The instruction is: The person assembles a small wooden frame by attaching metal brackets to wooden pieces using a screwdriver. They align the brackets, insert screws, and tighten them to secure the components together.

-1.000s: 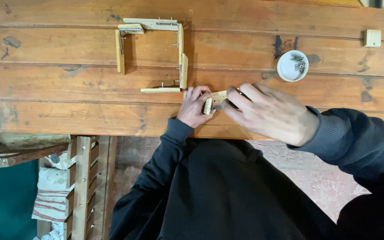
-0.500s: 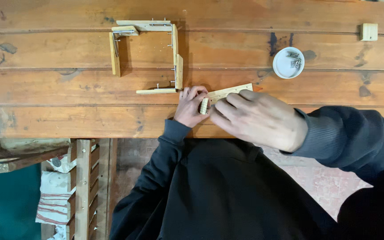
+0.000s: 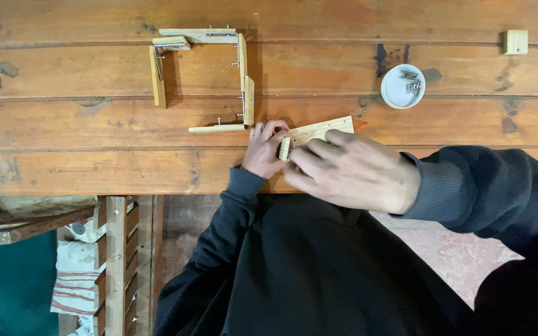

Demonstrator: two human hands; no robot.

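Both hands meet over a pale wooden strip (image 3: 319,131) lying flat on the plank surface (image 3: 94,168), close to its near edge. The left hand (image 3: 264,150) has its fingers curled round the strip's near end, pinching it. The right hand (image 3: 353,171) lies across the strip from the other side, its fingers bent and pressed against that same end, so most of the strip is hidden and only its far end pokes out beyond the knuckles. Whether something small is held between the fingers I cannot tell.

Just beside the left hand, touching nothing it holds, sits an open wooden frame (image 3: 203,78) made of thin slats joined at the corners, with small nails or screws showing along its sides. Further along the surface stands a small white dish (image 3: 402,86) with metal fasteners in it. Well apart, near the far corner, is a little wooden block (image 3: 515,42). Both sleeves are dark.
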